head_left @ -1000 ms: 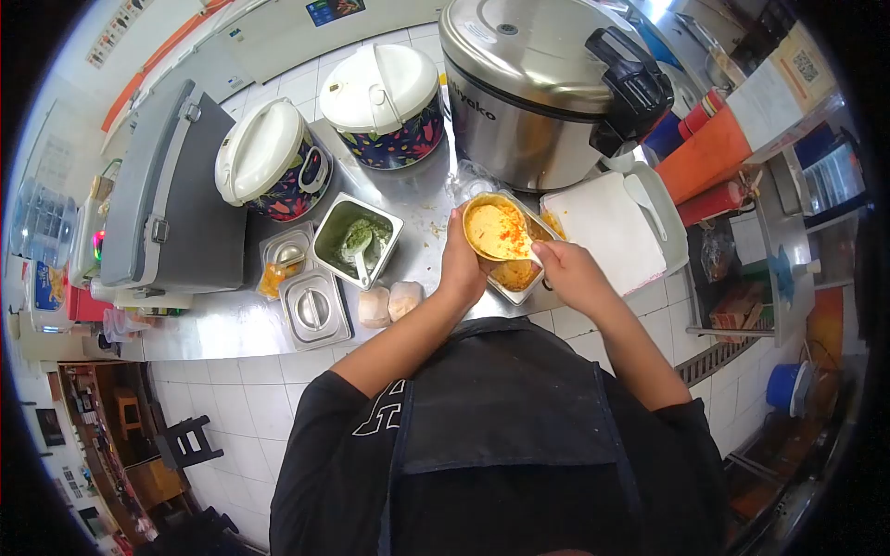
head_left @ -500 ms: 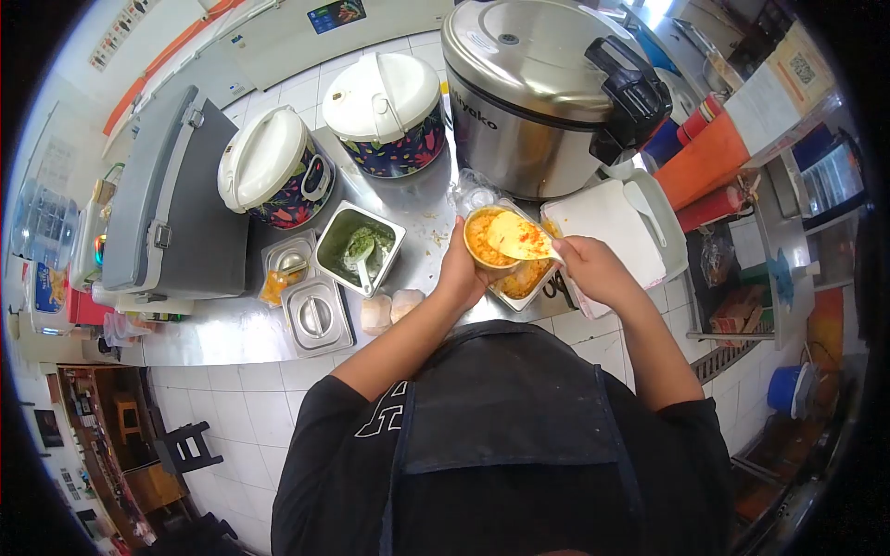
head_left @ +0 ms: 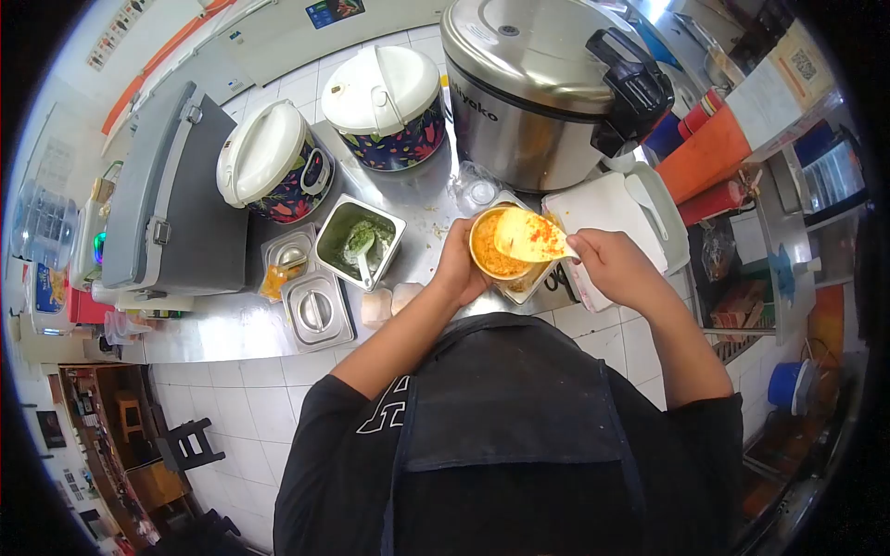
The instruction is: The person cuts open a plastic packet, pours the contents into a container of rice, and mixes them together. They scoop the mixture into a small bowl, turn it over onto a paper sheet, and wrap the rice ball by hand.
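My left hand [head_left: 456, 267] is wrapped round a small round bowl [head_left: 503, 274] filled with orange, crumbly food. In my right hand [head_left: 612, 263] is the handle of a pale yellow rice paddle [head_left: 533, 237], its blade lying over the bowl's right side and smeared with orange-red bits. Below the bowl, mostly hidden by it, sits a metal food pan [head_left: 525, 295]. To the left stands a deep steel pan [head_left: 337, 243] of chopped green food with a white spoon [head_left: 363, 263] in it. Two pale wrapped lumps [head_left: 377, 308] lie near my left forearm.
A large steel rice cooker [head_left: 528, 120] stands behind my hands, with two flowered cookers [head_left: 385, 111] to its left. A grey cooler box [head_left: 176, 195] and a lidded steel container [head_left: 316, 309] are further left. On the right, a white cloth [head_left: 598, 232] lies beside a pale green tray [head_left: 675, 222].
The bowl and my left hand have shifted slightly right, covering more of the pan below. My right hand has moved a little right with the paddle, which stays over the bowl.
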`<state>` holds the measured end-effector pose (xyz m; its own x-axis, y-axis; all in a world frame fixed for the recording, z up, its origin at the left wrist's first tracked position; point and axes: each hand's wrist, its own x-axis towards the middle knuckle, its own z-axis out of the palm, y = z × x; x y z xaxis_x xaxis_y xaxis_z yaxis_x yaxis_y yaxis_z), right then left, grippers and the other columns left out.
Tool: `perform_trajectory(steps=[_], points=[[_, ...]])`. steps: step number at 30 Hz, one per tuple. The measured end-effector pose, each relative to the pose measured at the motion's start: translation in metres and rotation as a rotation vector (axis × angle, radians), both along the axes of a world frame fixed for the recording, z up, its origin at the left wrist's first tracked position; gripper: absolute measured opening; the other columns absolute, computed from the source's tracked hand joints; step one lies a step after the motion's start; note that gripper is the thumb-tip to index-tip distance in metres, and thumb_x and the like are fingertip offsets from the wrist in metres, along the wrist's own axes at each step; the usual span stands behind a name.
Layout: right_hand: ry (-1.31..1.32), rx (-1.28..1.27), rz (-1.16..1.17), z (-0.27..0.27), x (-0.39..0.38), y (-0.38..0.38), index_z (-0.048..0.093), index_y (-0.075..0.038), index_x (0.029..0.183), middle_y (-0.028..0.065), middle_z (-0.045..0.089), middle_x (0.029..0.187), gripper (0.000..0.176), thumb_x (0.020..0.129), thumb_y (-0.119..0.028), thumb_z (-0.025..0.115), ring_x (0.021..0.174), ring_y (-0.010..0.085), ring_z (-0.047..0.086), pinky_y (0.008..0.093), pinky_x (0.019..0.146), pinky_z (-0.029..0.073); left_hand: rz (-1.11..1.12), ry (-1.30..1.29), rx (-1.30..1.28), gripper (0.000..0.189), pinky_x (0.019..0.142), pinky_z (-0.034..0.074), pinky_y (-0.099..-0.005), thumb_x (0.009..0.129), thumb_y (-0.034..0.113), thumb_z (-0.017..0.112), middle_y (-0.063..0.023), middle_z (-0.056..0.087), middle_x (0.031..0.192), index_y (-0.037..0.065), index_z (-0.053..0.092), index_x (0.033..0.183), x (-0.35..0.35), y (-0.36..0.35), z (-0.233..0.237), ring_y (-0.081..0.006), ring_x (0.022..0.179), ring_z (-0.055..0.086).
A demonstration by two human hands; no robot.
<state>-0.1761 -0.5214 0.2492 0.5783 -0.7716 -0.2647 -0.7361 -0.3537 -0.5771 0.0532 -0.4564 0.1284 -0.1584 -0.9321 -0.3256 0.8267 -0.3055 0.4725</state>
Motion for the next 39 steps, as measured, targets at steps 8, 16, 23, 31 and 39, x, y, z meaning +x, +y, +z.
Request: perform_trajectory(steps=[8,16,23,31,39], points=[[-0.147,-0.079,-0.129,-0.039,0.037,0.022,0.064,-0.001,0.097,0.0291,0.066,0.088,0.040,0.108,-0.034,0.046,0.085,0.0488,0.064,0.0538,0.076,0.049,0.395,0.079,-0.145,0.041,0.100,0.053,-0.0457,0.098,0.033,0.034,-0.0104,0.066,0.123,0.012,0.054,0.126,-0.012,-0.013,0.003,-0.0278,0.116,0.065],[-0.316,0.084,-0.153,-0.048,0.037,0.011,0.060,0.002,0.097,0.0213,0.063,0.077,0.039,0.109,-0.033,0.047,0.070,0.0374,0.060,0.0437,0.070,0.048,0.689,0.015,-0.136,0.036,0.102,0.051,-0.0422,0.098,0.031,0.037,-0.0099,0.064,0.120,0.011,0.048,0.126,-0.017,-0.017,-0.016,-0.0250,0.115,0.063],[-0.052,-0.067,-0.028,-0.034,0.034,0.011,0.065,-0.002,0.101,0.0286,0.067,0.090,0.037,0.107,-0.033,0.047,0.088,0.0464,0.064,0.0526,0.077,0.049,0.436,0.051,-0.062,0.037,0.096,0.056,-0.0470,0.100,0.034,0.033,-0.0085,0.065,0.123,0.014,0.050,0.127,-0.014,-0.008,-0.007,-0.0263,0.115,0.065],[-0.030,-0.150,0.009,-0.043,0.032,0.020,0.063,0.000,0.094,0.0263,0.065,0.079,0.036,0.106,-0.031,0.050,0.077,0.0462,0.063,0.0515,0.072,0.048,0.339,0.039,-0.073,0.040,0.098,0.055,-0.0458,0.100,0.032,0.032,-0.0100,0.065,0.124,0.012,0.051,0.129,-0.006,-0.008,-0.029,-0.0262,0.117,0.064],[-0.135,-0.070,-0.053,-0.044,0.028,0.015,0.063,-0.001,0.096,0.0258,0.066,0.082,0.033,0.106,-0.029,0.050,0.079,0.0456,0.065,0.0519,0.072,0.049,0.413,0.038,-0.061,0.032,0.101,0.052,-0.0412,0.098,0.028,0.036,-0.0091,0.064,0.118,0.010,0.049,0.121,-0.010,-0.006,-0.016,-0.0242,0.113,0.063]])
